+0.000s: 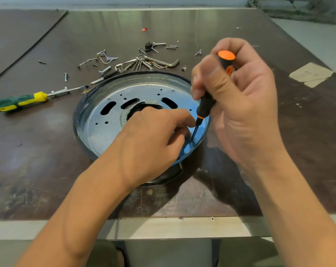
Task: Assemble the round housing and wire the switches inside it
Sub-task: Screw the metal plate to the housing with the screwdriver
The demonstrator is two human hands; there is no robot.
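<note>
The left hand covers the near part of the round housing and much of its centre hole. What sits under the tip of the orange-and-black screwdriver is too small to tell. Both forearms run off the bottom edge. The far red scrap is unidentifiable.

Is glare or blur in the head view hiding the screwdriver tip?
Head view: pale glare streaks the far table, blue sheen washes the housing around the screwdriver tip, yet the tip shows beside the left hand; no real blur there.
</note>
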